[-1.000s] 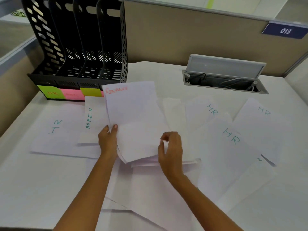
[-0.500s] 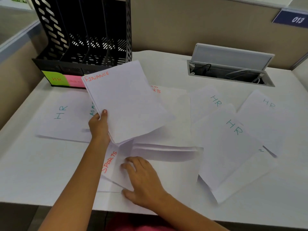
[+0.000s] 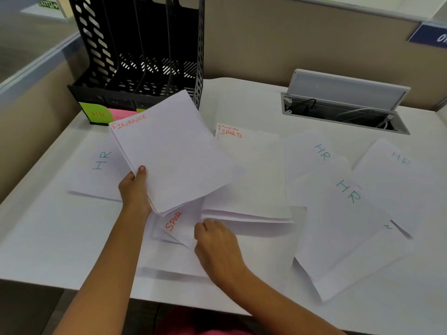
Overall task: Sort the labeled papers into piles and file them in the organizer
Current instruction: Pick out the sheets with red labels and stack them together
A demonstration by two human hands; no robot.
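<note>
A left hand point(image 3: 134, 189) pinches the light, seemingly floppy FINANCE stack point(image 3: 174, 153) by its near-left corner, near the organizer point(image 3: 145, 56), while the right hand point(image 3: 217, 247) curls fingers onto the edge of a SPORTS sheet point(image 3: 179, 226), grip unclear.

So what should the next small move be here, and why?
Probably the right hand lifts the loose SPORTS sheet and lays it on the SPORTS pile just behind. Its fingers sit at that sheet's edge, though a firm grip isn't clear, and the left hand holds the FINANCE stack raised above it.
</note>
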